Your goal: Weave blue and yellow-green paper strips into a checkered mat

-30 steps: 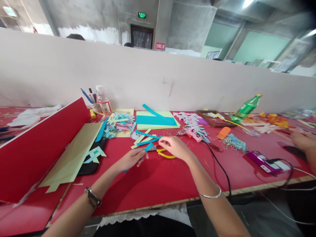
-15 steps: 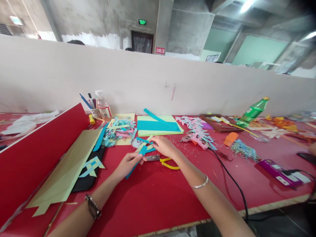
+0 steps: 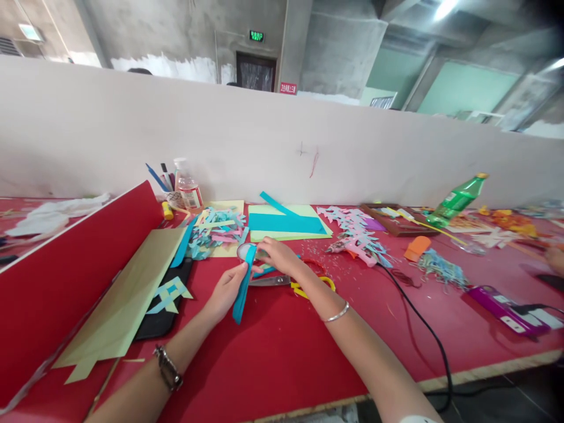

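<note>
My left hand (image 3: 227, 292) pinches a folded blue paper strip (image 3: 241, 302), whose long end hangs down toward me. Just right of the strip's upper end is my right hand (image 3: 279, 257), fingers curled by a small round dish (image 3: 242, 252). What those fingertips hold, if anything, is hidden. Scissors with yellow handles (image 3: 329, 284) lie on the red table under my right wrist, blades pointing left. More blue strips (image 3: 264, 271) lie partly hidden behind my right hand. Farther back, blue paper (image 3: 282, 224) rests on pale yellow sheets (image 3: 304, 236).
Left stand a red panel (image 3: 88, 282) and a long yellow sheet (image 3: 118, 294), beside a woven paper piece (image 3: 170, 295). Paper scraps (image 3: 215, 232) are heaped behind. A pink glue gun (image 3: 359, 249) trails a black cord. At right are a green bottle (image 3: 458, 201) and a purple power strip (image 3: 497, 308).
My right hand has moved slightly left, toward the dish. The strip in my left hand now stands more upright, its lower end hanging nearer me. More of the scissors shows.
</note>
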### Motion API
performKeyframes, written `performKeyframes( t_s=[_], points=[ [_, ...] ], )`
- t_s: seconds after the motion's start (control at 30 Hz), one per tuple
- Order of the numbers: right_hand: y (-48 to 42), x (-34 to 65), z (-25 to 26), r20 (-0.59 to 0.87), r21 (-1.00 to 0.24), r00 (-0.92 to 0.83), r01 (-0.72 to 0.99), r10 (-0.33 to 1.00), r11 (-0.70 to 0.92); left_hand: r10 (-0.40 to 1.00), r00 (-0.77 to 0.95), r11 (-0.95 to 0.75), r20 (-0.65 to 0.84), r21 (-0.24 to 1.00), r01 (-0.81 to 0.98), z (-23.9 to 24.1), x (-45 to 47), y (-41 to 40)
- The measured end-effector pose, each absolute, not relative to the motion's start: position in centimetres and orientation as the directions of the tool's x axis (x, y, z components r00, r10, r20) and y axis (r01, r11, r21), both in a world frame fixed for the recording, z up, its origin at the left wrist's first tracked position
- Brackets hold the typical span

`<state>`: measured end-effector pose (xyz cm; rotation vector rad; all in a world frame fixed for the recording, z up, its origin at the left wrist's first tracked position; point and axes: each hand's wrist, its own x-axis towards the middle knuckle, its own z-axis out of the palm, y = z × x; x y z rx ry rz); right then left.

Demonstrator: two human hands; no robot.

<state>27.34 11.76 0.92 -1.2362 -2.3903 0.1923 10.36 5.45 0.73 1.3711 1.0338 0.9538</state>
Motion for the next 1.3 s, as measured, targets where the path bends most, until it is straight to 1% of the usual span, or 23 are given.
performKeyframes(
  t_s=[0.13, 0.17, 0.23, 0.3, 0.37, 0.47, 0.53, 0.6, 0.7, 0.83, 0.93, 1.07, 1.17, 1.23, 1.3],
  points=[
    [11.5, 28.6, 2.6, 0.434, -0.417, -0.376, 0.722, 0.819, 0.552, 0.964, 0.266, -0.051, 0.023, 0.994, 0.100, 0.6, 10.1, 5.7],
    [11.3, 29.0, 3.0, 0.470, -0.475, -0.317, 0.696, 0.824, 0.539, 0.964, 0.261, -0.071, 0.040, 0.991, 0.112, 0.6, 10.1, 5.7],
    [10.8, 29.7, 3.8, 0.502, -0.637, -0.167, 0.593, 0.849, 0.493, 0.961, 0.265, -0.111, 0.075, 0.986, 0.124, 0.6, 10.1, 5.8],
    [10.1, 30.3, 4.0, 0.470, -0.757, -0.060, 0.485, 0.881, 0.437, 0.957, 0.274, -0.131, 0.093, 0.983, 0.126, 0.5, 10.2, 5.8],
    [9.6, 30.8, 3.5, 0.393, -0.853, 0.008, 0.378, 0.920, 0.361, 0.956, 0.284, -0.114, 0.076, 0.986, 0.120, 0.4, 10.3, 5.9],
    [8.9, 31.1, 2.0, 0.236, -0.959, 0.020, 0.167, 0.971, 0.230, 0.957, 0.289, -0.067, 0.035, 0.993, 0.100, 0.3, 10.4, 5.9],
    [8.4, 31.3, 1.1, 0.177, -0.980, 0.002, 0.093, 0.984, 0.176, 0.954, 0.298, -0.050, 0.021, 0.995, 0.088, 0.2, 10.4, 5.9],
    [7.8, 31.5, 0.7, 0.170, -0.981, 0.015, 0.101, 0.985, 0.167, 0.951, 0.309, -0.047, 0.017, 0.995, 0.091, 0.3, 10.4, 5.9],
    [6.9, 32.1, 0.5, 0.187, -0.978, 0.080, 0.105, 0.979, 0.179, 0.949, 0.312, -0.081, 0.042, 0.990, 0.115, 0.5, 10.4, 5.8],
    [6.3, 32.9, 0.3, 0.169, -0.983, 0.176, -0.043, 0.970, 0.179, 0.949, 0.304, -0.118, 0.079, 0.987, 0.111, 0.5, 10.4, 5.8],
    [6.0, 33.1, 0.0, 0.129, -0.987, 0.163, -0.074, 0.978, 0.142, 0.951, 0.304, -0.102, 0.061, 0.988, 0.119, 0.4, 10.4, 5.8],
    [5.3, 32.7, 0.2, 0.116, -0.993, 0.071, -0.018, 0.991, 0.118, 0.947, 0.317, -0.108, 0.060, 0.985, 0.137, 0.1, 10.4, 5.7],
    [4.4, 32.0, 0.4, 0.107, -0.991, -0.058, 0.073, 0.993, 0.111, 0.946, 0.317, -0.114, 0.062, 0.982, 0.149, 0.0, 10.4, 5.8],
    [3.8, 31.4, 0.5, 0.128, -0.976, -0.167, 0.157, 0.978, 0.154, 0.945, 0.324, -0.103, 0.049, 0.983, 0.150, 0.0, 10.4, 5.8],
    [3.2, 30.8, 0.5, 0.197, -0.934, -0.289, 0.235, 0.937, 0.269, 0.943, 0.327, -0.104, 0.052, 0.984, 0.142, 0.1, 10.5, 5.8]
  ],
)
